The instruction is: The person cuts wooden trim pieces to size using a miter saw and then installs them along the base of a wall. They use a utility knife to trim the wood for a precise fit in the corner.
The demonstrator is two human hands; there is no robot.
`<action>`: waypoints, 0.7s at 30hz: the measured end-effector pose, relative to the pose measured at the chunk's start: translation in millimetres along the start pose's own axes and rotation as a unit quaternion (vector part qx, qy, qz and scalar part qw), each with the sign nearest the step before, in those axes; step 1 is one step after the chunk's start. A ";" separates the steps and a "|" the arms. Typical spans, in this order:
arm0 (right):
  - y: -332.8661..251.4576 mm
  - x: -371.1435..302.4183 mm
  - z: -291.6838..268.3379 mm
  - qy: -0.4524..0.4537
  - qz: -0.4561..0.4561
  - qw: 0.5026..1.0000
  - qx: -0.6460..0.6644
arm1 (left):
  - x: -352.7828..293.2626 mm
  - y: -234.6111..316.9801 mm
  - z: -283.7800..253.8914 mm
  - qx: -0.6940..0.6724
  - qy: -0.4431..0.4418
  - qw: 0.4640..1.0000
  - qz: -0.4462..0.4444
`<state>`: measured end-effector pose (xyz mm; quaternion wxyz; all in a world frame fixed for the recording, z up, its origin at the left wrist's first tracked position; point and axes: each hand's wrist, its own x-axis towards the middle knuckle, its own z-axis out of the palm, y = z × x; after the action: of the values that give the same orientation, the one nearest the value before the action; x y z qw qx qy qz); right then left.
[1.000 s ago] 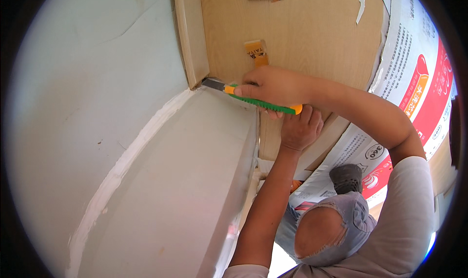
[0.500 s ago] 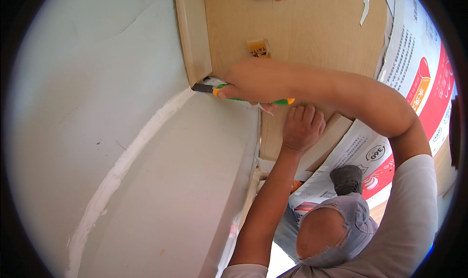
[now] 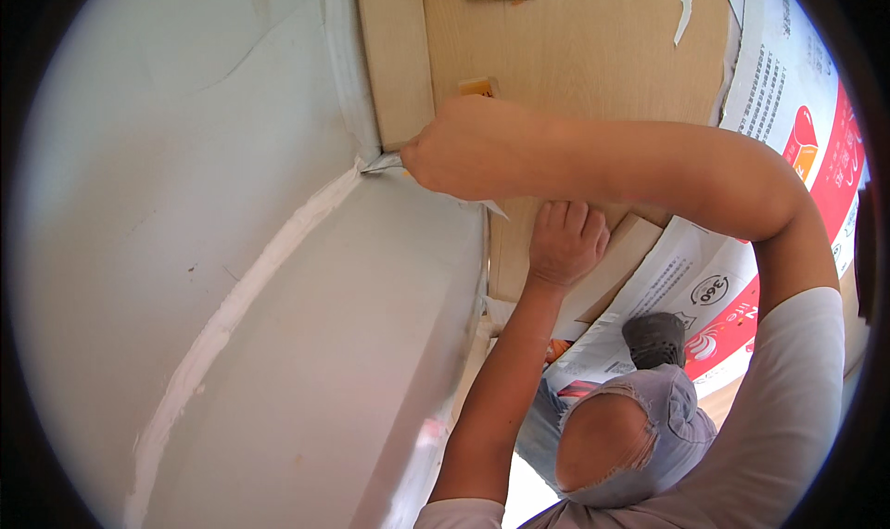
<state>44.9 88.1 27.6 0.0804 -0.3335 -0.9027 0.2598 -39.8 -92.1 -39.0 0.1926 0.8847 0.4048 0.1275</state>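
My right hand [image 3: 464, 149] is closed around a utility knife, whose handle is now almost wholly covered by my fingers. The thin knife blade [image 3: 380, 165] touches the corner where the pale wall, a grey panel [image 3: 343, 334] and a wooden trim strip [image 3: 394, 56] meet. A crooked white filler bead [image 3: 250, 293] runs down from that corner between wall and panel. Below my right wrist, my left hand [image 3: 567, 242] lies palm down on the wood surface, with fingers slightly bent and nothing visible in them. A thin white scrap [image 3: 491, 206] hangs under my right hand.
Behind my hands spreads a light wood board [image 3: 593, 47] with a white paper sliver [image 3: 684, 17] and an orange label [image 3: 478, 87] on it. Printed protective sheeting [image 3: 714, 293] covers the right side. My shoe [image 3: 655, 339] rests on it, beside a loose wooden strip [image 3: 616, 269].
My right hand has shifted slightly left and rolled over. The knife's dark flat blade now appears as a thin silvery edge, and its green-and-yellow handle is covered. My left hand stays on the wood.
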 end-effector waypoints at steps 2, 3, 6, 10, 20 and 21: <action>-2.7 -4.3 12.8 0.004 0.010 1.000 -0.004 | -1.2 1.7 0.0 -0.008 0.004 1.000 0.000; -1.8 -3.7 15.4 -0.007 0.017 1.000 0.005 | -3.1 1.1 0.5 -0.017 0.005 1.000 -0.002; -6.6 -7.5 22.6 -0.016 0.032 0.999 -0.027 | -7.3 -0.2 4.1 -0.022 -0.002 1.000 -0.010; -8.9 -10.9 25.1 0.057 0.093 0.988 0.113 | -15.6 -2.1 8.8 -0.028 -0.003 1.000 -0.014; 2.3 -2.0 47.7 -0.014 0.069 0.997 0.046 | -7.2 0.0 4.5 -0.016 0.000 1.000 -0.005; 5.8 -0.6 43.8 -0.070 0.067 0.995 0.007 | -3.2 -0.8 3.3 -0.015 -0.002 1.000 -0.004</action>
<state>34.6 73.3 -12.8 0.0020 -0.3739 -0.8796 0.2940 -41.1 -94.8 -42.5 0.2067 0.8805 0.4060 0.1310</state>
